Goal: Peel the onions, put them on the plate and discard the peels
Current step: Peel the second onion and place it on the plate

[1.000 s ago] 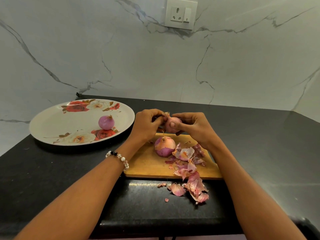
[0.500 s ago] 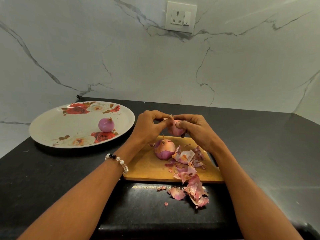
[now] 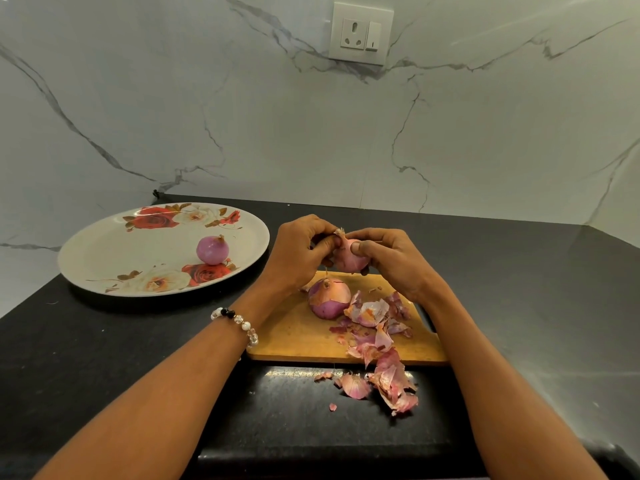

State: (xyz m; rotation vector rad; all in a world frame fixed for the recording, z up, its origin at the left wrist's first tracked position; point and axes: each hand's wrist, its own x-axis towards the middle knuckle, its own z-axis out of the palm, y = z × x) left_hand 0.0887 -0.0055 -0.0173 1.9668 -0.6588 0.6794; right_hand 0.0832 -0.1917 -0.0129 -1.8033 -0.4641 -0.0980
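Both hands hold a small pink onion in the air just above the far edge of the wooden cutting board. My right hand grips it from the right, thumb on its front. My left hand pinches at its dry top tip. A second onion, partly skinned, lies on the board beneath. One peeled onion sits on the floral plate at the left. Loose peels trail from the board onto the black counter.
The black counter runs to a marble wall with a socket. The counter's front edge lies close below the peels. A bead bracelet is on my left wrist.
The hands and the held onion have stayed over the board's far edge; the fingers have shifted slightly on the onion's top. Nothing else has moved.
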